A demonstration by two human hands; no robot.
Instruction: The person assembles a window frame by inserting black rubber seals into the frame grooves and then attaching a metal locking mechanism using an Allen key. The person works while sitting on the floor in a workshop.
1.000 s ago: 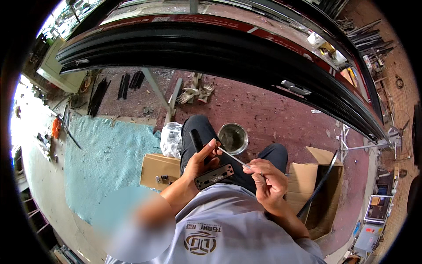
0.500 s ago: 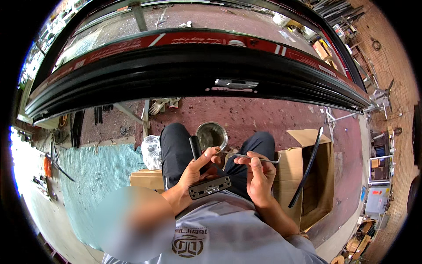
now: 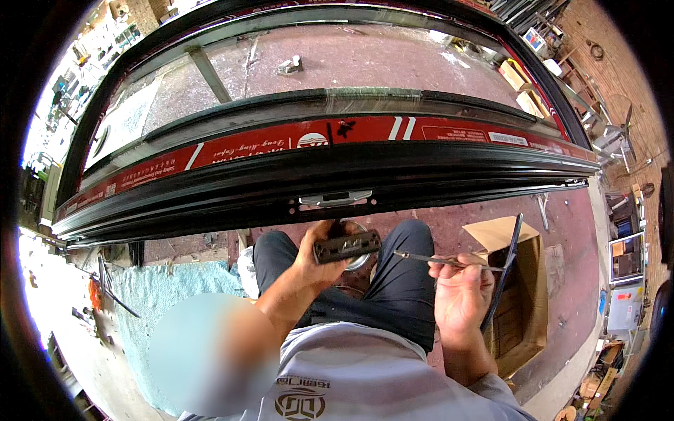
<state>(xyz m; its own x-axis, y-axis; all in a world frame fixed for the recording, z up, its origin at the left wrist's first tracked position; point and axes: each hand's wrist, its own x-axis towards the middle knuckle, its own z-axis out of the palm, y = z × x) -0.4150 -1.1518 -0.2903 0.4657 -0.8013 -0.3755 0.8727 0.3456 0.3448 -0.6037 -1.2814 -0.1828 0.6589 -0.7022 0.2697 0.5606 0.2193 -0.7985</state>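
Just left of centre, our left hand [image 3: 310, 263] is curled, gripping, the left forearm [image 3: 282, 307] aslant from the lower left; right of centre, our right hand [image 3: 460, 298] pinches above a nearly vertical right forearm [image 3: 468, 358].

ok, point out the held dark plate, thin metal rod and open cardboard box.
Held dark plate [image 3: 347, 248]: head view, middle of its face.
Thin metal rod [image 3: 417, 257]: head view, stretch near its left end.
Open cardboard box [image 3: 531, 302]: head view, inside wall.
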